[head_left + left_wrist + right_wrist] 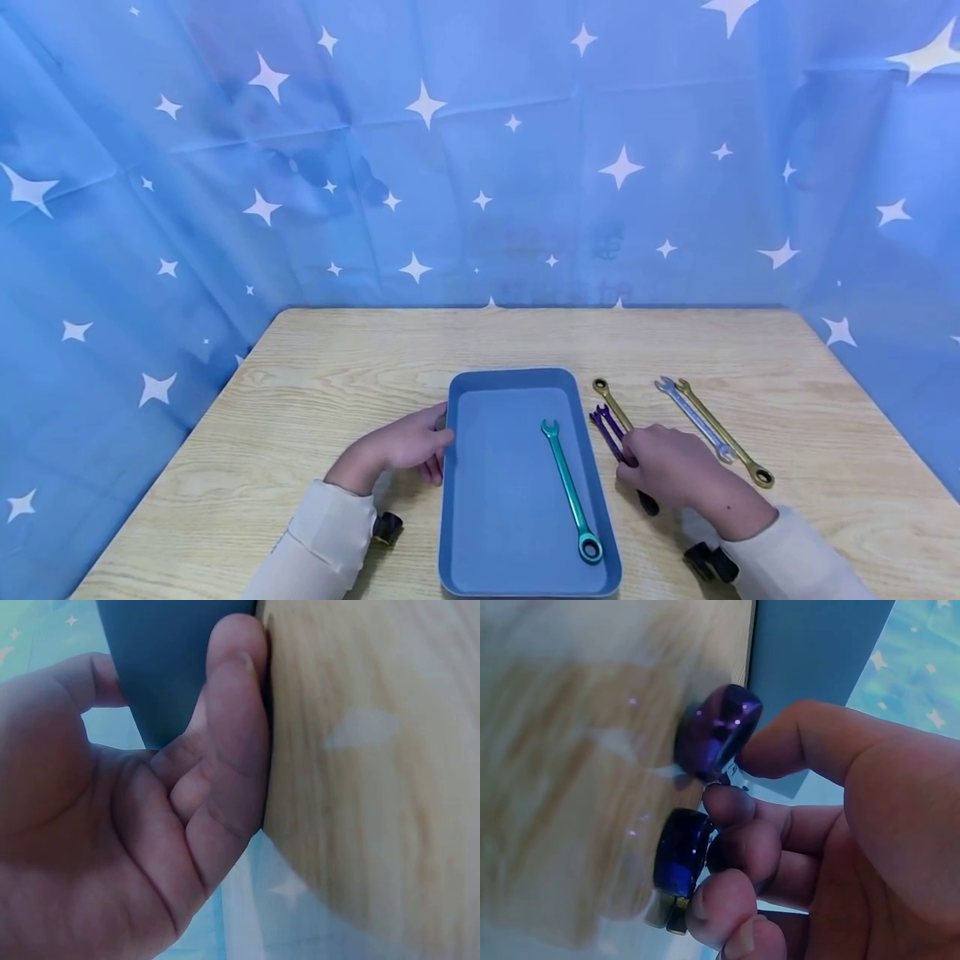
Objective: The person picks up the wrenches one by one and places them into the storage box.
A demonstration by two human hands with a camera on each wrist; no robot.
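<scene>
A blue tray [495,492] lies on the table with a green combination wrench [567,483] in it. My left hand [401,442] holds the tray's left side, thumb at the rim and fingers against the outer wall [161,667]. Right of the tray, my right hand [667,467] pinches a purple wrench [718,731] between thumb and fingers. Close beside it is a second wrench, whose dark blue-purple ring end [681,851] shows under the fingertips. A gold wrench [615,406] lies alongside, partly hidden by the hand.
Farther right on the wooden table [360,358], a silver-blue wrench [693,417] and another gold wrench [723,429] lie side by side. A blue star-patterned cloth [480,167] hangs behind the table and at both sides.
</scene>
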